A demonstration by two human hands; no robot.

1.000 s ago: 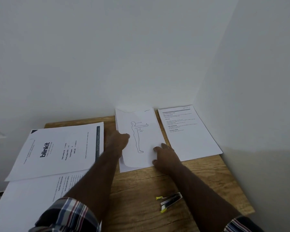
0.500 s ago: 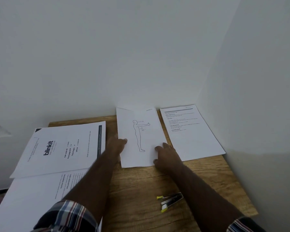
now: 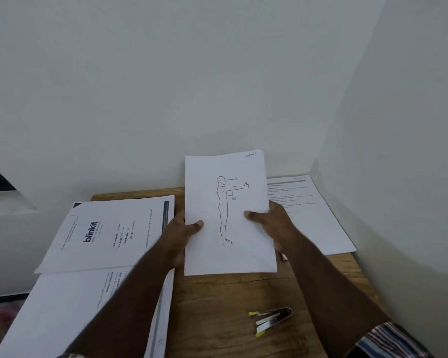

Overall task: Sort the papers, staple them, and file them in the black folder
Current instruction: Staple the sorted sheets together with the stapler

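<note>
Fingers of both the left hand (image 3: 181,232) and right hand (image 3: 272,223) pinch the figure sheet (image 3: 229,215) above the table (image 3: 217,306).

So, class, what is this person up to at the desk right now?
A person is sorting papers at a wooden desk. Both hands hold up the sheet with the standing-figure drawing, the left hand gripping its left edge and the right hand its right edge. The blinkit sheet lies at the left, and a text sheet at the right. The stapler lies untouched near the front. No black folder is in view.
</note>
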